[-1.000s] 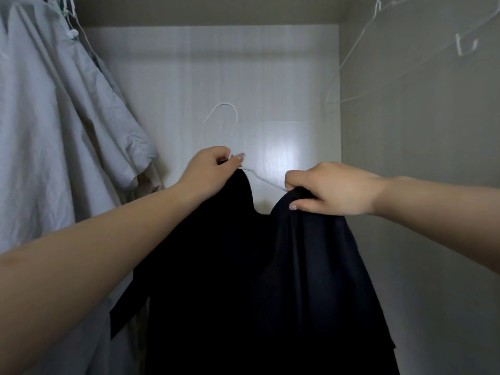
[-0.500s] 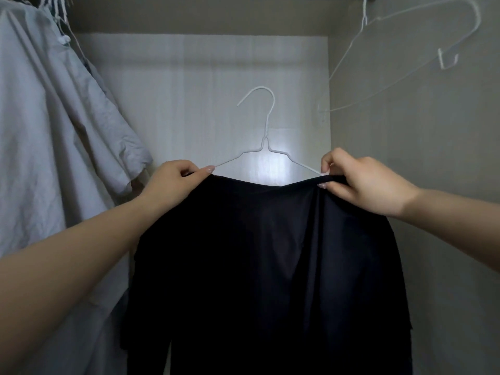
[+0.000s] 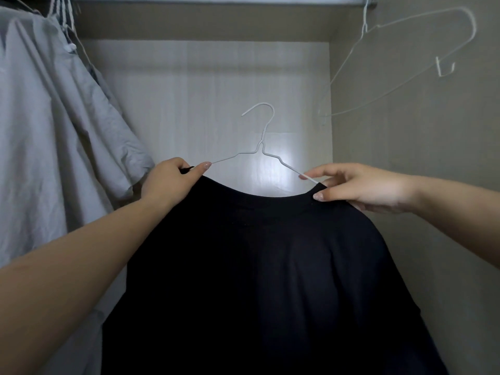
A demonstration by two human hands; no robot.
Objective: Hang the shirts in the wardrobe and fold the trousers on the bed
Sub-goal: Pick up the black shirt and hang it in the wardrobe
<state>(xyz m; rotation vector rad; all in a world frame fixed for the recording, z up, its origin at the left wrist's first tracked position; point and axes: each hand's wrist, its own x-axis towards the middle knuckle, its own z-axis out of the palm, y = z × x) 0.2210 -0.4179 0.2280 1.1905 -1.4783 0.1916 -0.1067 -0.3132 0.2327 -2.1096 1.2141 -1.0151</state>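
Observation:
A black shirt (image 3: 257, 266) hangs from a white wire hanger (image 3: 261, 147) that I hold up inside the wardrobe. The hanger's hook points up, free of the rail. My left hand (image 3: 170, 182) grips the shirt's left shoulder together with the hanger's left arm. My right hand (image 3: 359, 188) pinches the collar at the right shoulder, its fingertips on the hanger's right arm. The shirt's lower part runs out of the bottom of the view.
A grey shirt (image 3: 54, 136) hangs at the left from the rail (image 3: 216, 0), close to my left forearm. An empty white wire hanger (image 3: 405, 58) hangs at the upper right against the side wall. The wardrobe's pale back panel (image 3: 216, 104) lies straight ahead.
The shirt has been spread over both arms of the hanger and its neckline now sits level. My right hand's grip has loosened from a fist to a fingertip pinch.

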